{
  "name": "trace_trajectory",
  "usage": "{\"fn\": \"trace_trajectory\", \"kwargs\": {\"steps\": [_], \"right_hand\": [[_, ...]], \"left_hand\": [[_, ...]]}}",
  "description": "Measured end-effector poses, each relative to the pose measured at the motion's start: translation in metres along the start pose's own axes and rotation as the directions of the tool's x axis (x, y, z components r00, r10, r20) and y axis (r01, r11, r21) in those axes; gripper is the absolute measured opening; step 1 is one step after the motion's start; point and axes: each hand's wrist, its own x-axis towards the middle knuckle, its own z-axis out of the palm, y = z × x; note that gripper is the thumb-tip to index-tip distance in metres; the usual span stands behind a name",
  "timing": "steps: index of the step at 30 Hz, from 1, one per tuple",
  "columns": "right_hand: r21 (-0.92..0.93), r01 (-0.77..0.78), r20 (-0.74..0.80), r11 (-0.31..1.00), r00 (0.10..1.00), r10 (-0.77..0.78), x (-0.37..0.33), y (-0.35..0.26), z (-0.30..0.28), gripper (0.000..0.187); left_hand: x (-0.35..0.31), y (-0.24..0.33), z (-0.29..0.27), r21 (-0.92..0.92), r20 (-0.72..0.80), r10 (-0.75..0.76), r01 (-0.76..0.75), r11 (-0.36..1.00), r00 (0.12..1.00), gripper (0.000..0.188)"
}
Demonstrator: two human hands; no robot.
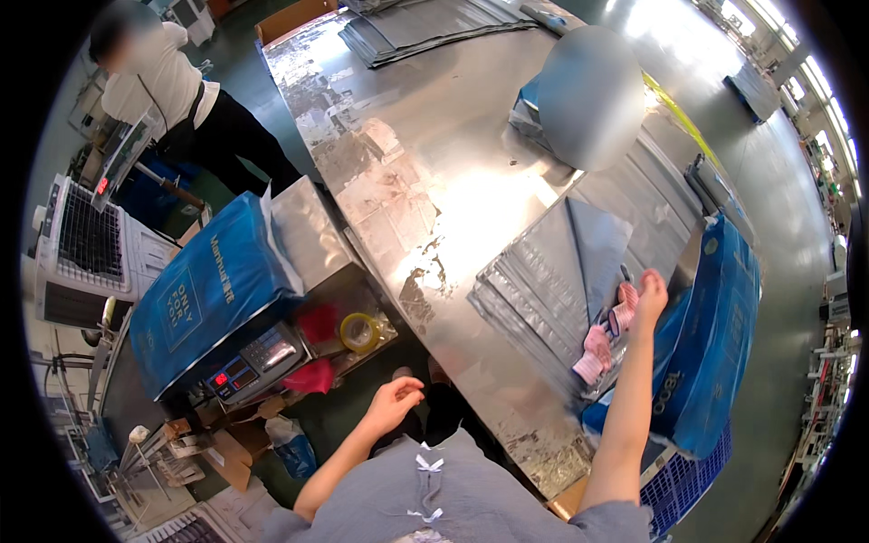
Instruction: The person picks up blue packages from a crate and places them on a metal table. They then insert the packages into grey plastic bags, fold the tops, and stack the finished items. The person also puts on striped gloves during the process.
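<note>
My right hand (pixel 648 297) is over the right side of the metal table, its fingers curled. What it holds, if anything, is hidden. Beside it, a pink-and-white striped, cloth-like thing (pixel 595 351) lies on a stack of grey plastic bags (pixel 525 288); its exact kind is unclear. One grey bag (pixel 593 242) lies askew on the stack. A full blue plastic bag (pixel 708 348) stands just right of my right forearm. Down by the near table edge, my left hand (pixel 396 404) hangs in front of my body, loosely bent and with nothing visible in it.
The metal table (pixel 362 208) has worn patches. Left of it, another blue bag (pixel 213 281) rests above a scale display (pixel 258 362), near a yellow tape roll (pixel 359 332). A person (pixel 172 90) stands at the far left; another, blurred, is beyond the table's right side.
</note>
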Motion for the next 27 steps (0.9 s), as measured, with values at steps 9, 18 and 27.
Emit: {"fn": "trace_trajectory", "kwargs": {"steps": [9, 18, 27], "right_hand": [[-0.259, -0.133, 0.454, 0.957, 0.857, 0.242, 0.143, 0.004, 0.170, 0.045], [0.057, -0.498, 0.625, 0.865, 0.694, 0.358, 0.198, 0.053, 0.230, 0.022], [0.224, -0.574, 0.648, 0.787, 0.691, 0.319, 0.210, 0.065, 0.229, 0.017]], "left_hand": [[0.006, -0.016, 0.033, 0.095, -0.340, -0.161, 0.205, 0.974, 0.927, 0.019], [0.029, 0.013, 0.051, 0.266, -0.337, -0.267, 0.363, 0.893, 0.903, 0.027], [0.045, 0.025, 0.058, 0.339, -0.333, -0.297, 0.408, 0.848, 0.895, 0.029]]}}
